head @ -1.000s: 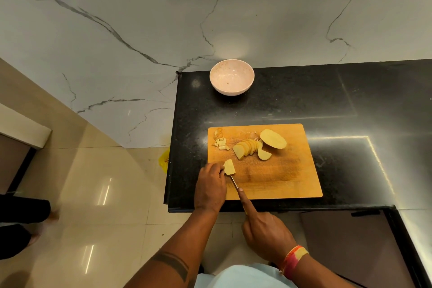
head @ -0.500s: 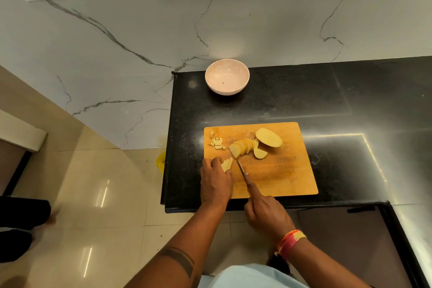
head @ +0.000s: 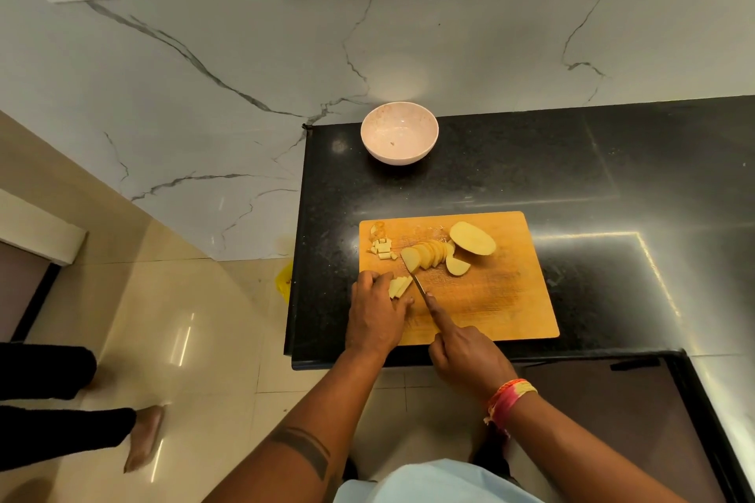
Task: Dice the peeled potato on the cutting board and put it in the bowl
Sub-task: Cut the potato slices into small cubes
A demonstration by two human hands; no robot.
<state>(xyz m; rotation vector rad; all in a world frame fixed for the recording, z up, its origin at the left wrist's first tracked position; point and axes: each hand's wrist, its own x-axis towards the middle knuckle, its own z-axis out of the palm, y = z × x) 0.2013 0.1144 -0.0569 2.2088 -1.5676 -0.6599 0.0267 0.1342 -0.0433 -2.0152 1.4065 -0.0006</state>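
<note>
A wooden cutting board (head: pixel 490 298) lies on the black counter. On it are a potato half (head: pixel 472 238), a fanned row of slices (head: pixel 425 254), a smaller piece (head: pixel 457 265) and a few small dice (head: pixel 383 249) at the far left corner. My left hand (head: pixel 378 314) holds a potato slice cut into strips (head: pixel 399 286) down on the board's left edge. My right hand (head: pixel 465 351) grips a knife (head: pixel 416 281), forefinger along its spine, blade just right of the strips. A pale pink bowl (head: pixel 399 132) stands behind the board.
The black counter (head: pixel 592 183) ends in an edge just left of the board and just in front of it. A marble wall rises behind the bowl. Another person's legs and bare foot (head: pixel 143 437) are on the tiled floor at the left.
The slice under my left hand went from whole to cut into strips. The knife moved from under the slice to its right side, and my right hand came forward onto the board.
</note>
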